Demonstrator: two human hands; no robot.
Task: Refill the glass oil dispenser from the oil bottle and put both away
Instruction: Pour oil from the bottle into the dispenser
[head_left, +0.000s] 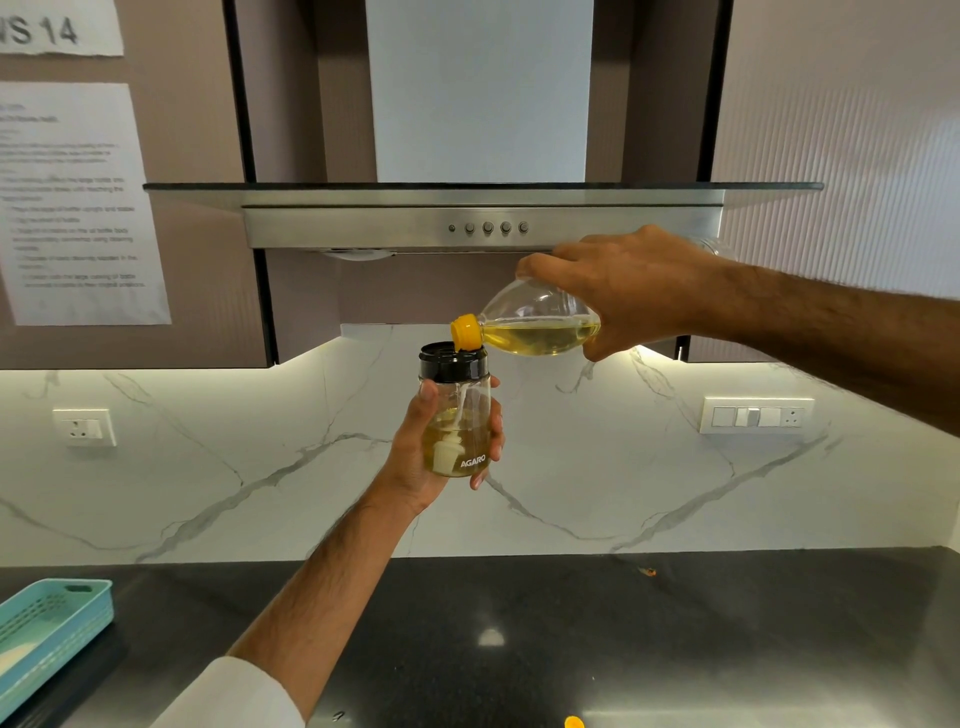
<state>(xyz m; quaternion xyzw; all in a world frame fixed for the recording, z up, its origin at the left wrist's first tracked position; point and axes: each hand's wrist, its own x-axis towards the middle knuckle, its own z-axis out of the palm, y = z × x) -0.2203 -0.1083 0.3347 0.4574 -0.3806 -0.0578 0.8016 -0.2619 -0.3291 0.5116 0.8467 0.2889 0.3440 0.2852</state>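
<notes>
My left hand (415, 457) grips the glass oil dispenser (457, 415) upright in mid-air above the counter; it has a black top and is partly filled with yellow oil. My right hand (634, 291) holds the clear plastic oil bottle (540, 325) tipped on its side, its yellow neck (466, 331) resting over the dispenser's black top. A thin stream of oil runs down inside the dispenser. The bottle's rear end is hidden behind my right hand.
A dark counter (571, 634) lies below, with a teal plastic basket (47, 634) at its left edge and a small yellow object (573, 722) at the bottom edge. A steel range hood (483, 218) hangs just above my hands. The marble backsplash carries sockets (84, 427) and switches (756, 415).
</notes>
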